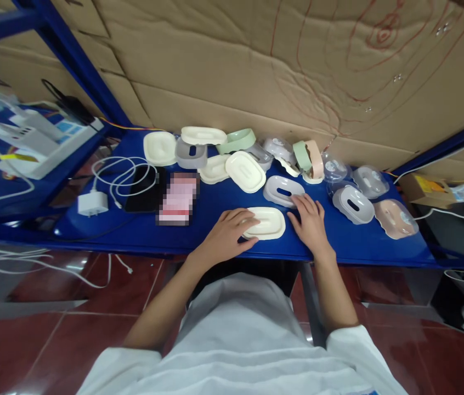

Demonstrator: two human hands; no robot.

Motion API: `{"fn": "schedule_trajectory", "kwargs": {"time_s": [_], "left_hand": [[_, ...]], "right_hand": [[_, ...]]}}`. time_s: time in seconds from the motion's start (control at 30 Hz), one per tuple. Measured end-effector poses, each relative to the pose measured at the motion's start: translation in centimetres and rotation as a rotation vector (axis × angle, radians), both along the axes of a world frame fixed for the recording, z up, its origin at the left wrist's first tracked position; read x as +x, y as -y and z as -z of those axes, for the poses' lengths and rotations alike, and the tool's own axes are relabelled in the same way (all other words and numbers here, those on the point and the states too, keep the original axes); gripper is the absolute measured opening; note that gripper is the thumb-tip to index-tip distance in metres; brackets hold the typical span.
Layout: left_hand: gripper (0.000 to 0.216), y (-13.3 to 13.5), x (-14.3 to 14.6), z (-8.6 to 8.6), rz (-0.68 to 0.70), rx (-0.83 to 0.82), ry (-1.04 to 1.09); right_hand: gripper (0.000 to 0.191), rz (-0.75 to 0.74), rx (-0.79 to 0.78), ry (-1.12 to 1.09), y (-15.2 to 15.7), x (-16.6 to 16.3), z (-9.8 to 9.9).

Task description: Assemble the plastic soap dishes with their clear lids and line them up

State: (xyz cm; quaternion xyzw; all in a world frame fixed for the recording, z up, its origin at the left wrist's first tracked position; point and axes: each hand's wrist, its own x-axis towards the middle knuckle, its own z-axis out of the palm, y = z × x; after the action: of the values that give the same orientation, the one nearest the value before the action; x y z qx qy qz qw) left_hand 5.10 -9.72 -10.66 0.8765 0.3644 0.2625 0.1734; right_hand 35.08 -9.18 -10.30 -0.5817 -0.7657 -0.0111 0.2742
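In the head view, a cream oval plastic tray (272, 224) lies flat near the table's front edge. My left hand (230, 233) is around its left end, fingers over the top and thumb at the near side. Just behind the tray stands a grey oval plastic cover with a slot (273, 193). The fingertips of my right hand (311, 222) touch or nearly touch the cover's right end; its fingers are stretched out, with the thumb apart beside the tray. Two more cream oval trays (245, 171) overlap farther back.
Behind are green (242, 140), grey (191, 156) and peach (316, 159) plastic parts. Clear-lidded pieces (369, 182) and another slotted grey cover (359, 211) sit right. A blurred pink screen (178, 200), white charger (92, 203) and cable are left. Cardboard (215, 66) walls the back.
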Motion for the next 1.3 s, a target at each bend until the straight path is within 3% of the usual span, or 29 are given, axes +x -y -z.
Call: {"fn": "schedule_trajectory", "kwargs": {"time_s": [0.13, 0.23, 0.33, 0.47, 0.93, 1.03, 1.13, 1.23, 1.3], "left_hand": [[0.061, -0.1, 0.0, 0.5, -0.063, -0.054, 0.078], [0.071, -0.1, 0.0, 0.6, -0.091, -0.034, 0.124], [0.052, -0.3, 0.1, 0.7, -0.096, 0.066, 0.096], [0.027, -0.4, 0.2, 0.8, -0.115, 0.141, 0.033], [0.022, -0.5, 0.3, 0.7, -0.108, 0.153, -0.019], [0.022, -0.4, 0.3, 0.6, -0.112, 0.160, -0.022], [0.021, -0.4, 0.2, 0.6, -0.109, 0.154, 0.004], [0.020, -0.4, 0.2, 0.6, -0.102, 0.172, 0.028], [0.020, -0.4, 0.2, 0.6, -0.099, 0.198, 0.034]], "right_hand": [[0.031, -0.020, 0.058, -0.184, 0.4, 0.6, 0.4], [0.032, -0.187, -0.001, -0.212, 1.8, -0.9, 0.3], [0.033, -0.322, -0.052, -0.155, 2.7, -2.3, 0.2], [0.034, -0.340, -0.053, -0.090, 2.9, -2.9, 0.5], [0.032, -0.348, -0.005, -0.045, 2.7, -2.4, -0.1], [0.039, -0.197, 0.078, -0.034, -0.1, -0.2, -1.8], [0.051, 0.097, 0.156, -0.030, -5.3, 3.2, -4.1], [0.060, 0.413, 0.069, 0.041, -10.5, 6.3, -5.3], [0.060, 0.544, 0.011, 0.096, -12.6, 7.7, -5.3]]}}
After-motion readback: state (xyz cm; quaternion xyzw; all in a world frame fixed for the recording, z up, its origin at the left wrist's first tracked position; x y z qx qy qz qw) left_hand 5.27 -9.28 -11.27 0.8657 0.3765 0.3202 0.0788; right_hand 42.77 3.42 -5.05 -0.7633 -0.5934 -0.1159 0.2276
